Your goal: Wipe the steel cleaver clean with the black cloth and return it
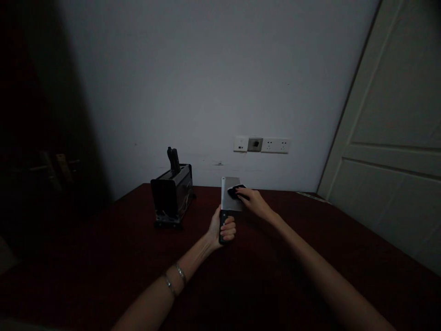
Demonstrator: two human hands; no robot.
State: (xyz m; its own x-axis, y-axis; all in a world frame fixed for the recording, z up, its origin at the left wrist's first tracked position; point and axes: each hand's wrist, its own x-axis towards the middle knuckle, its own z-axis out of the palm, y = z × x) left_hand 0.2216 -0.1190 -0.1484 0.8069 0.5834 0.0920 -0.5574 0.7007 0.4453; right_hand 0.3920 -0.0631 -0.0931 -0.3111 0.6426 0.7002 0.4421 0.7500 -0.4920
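Note:
My left hand (223,227) is wrapped round the black handle of a cleaver (225,197), whose broad grey blade points up and away from me above the table. In my right hand (253,198) is a dark cloth (235,190), pinched in the fingers and pressed against the face of the blade. Part of the cloth is hidden under the fingers, and its exact shape is hard to make out in the dim light.
A dark knife block (174,193) stands to the left on the reddish-brown table (275,262), with black handles (173,158) sticking out of its top. Behind is a pale wall with sockets (275,145). A white door (396,151) rises at the right.

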